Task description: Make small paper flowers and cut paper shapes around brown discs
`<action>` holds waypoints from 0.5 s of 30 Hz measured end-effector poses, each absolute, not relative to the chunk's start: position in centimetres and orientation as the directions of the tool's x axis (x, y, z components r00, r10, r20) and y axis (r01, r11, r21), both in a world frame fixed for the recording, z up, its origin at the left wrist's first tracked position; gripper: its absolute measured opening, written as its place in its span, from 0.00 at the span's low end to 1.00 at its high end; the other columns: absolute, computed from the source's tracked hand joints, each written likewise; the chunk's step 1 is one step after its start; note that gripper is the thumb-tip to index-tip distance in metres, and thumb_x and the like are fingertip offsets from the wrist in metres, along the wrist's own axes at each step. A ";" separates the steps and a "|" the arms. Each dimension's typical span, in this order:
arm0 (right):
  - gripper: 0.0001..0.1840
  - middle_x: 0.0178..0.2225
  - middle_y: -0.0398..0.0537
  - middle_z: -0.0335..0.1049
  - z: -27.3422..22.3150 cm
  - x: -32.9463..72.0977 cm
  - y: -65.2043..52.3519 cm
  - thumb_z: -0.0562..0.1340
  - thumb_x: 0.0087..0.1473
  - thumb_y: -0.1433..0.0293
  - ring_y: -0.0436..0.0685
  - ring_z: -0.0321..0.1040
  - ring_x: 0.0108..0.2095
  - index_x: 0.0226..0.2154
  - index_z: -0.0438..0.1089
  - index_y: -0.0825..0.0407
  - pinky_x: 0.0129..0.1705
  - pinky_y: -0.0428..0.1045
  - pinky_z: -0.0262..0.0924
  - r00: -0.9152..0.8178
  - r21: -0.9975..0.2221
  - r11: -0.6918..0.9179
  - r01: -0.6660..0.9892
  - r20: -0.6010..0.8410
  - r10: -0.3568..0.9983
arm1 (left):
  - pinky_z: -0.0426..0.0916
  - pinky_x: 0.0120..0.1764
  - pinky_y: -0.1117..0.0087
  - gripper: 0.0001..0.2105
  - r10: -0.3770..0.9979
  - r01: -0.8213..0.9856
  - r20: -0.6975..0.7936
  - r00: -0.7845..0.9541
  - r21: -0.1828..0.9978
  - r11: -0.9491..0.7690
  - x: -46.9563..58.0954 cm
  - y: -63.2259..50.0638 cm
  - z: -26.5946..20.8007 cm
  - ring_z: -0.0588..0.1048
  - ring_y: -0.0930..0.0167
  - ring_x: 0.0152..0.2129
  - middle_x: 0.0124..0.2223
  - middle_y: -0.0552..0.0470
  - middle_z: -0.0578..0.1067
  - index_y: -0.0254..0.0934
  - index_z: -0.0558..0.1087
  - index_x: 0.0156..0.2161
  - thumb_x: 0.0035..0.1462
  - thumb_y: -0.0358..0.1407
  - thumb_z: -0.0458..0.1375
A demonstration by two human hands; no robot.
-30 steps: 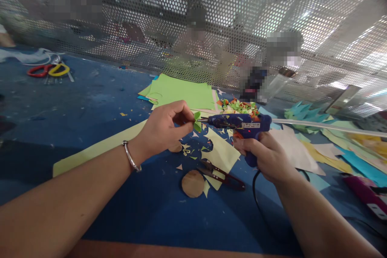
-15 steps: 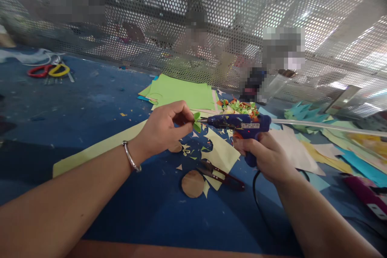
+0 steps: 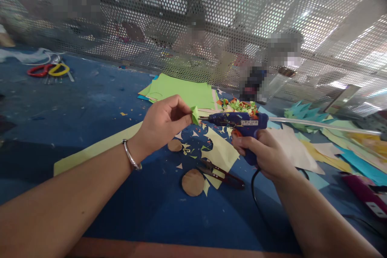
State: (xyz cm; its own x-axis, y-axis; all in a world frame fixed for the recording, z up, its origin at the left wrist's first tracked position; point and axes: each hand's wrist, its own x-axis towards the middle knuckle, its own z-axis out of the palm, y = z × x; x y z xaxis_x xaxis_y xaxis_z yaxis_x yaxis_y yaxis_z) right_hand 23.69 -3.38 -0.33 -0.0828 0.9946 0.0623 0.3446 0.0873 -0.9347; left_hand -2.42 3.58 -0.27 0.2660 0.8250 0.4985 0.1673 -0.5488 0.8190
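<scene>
Between the thumb and fingers of my left hand is a small green paper leaf piece. My right hand is wrapped round the handle of a blue glue gun, a clear glue stick jutting from its back. The metal nozzle points left and meets the green piece, or nearly so; I cannot tell if it touches. Below lie thread snips with dark handles, a brown paper disc and a smaller brown disc. Pale yellow cut paper lies under the snips.
Green paper sheets are stacked at the back, beside a pile of small coloured paper pieces. Red and yellow scissors lie far left. At right are paper scraps and a purple power strip. A perforated metal screen borders the table.
The green piece has turned in my left fingers and shows a different side to the nozzle. My left hand has risen slightly, and the glue gun has shifted a little left at its rear.
</scene>
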 end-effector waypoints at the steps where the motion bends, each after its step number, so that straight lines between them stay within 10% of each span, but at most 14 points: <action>1: 0.19 0.19 0.40 0.58 -0.3 23.6 -3.4 0.63 0.56 0.62 0.48 0.53 0.21 0.18 0.61 0.51 0.23 0.48 0.47 -0.082 -0.943 0.077 0.325 0.053 0.995 | 0.73 0.30 0.69 0.07 0.826 0.136 0.513 0.233 0.824 -0.550 -2.4 3.6 -0.2 0.77 0.72 0.25 0.29 0.54 0.79 0.39 0.72 0.33 0.55 0.34 0.67; 15: 0.19 0.17 0.44 0.67 -2.3 23.1 -1.4 0.70 0.47 0.55 0.49 0.61 0.18 0.25 0.74 0.55 0.18 0.44 0.53 0.087 -0.907 -0.282 0.313 -0.268 0.959 | 0.77 0.38 0.67 0.05 0.724 0.202 0.689 0.025 0.706 -0.679 -2.6 3.1 0.1 0.79 0.70 0.32 0.36 0.54 0.79 0.39 0.72 0.36 0.58 0.31 0.65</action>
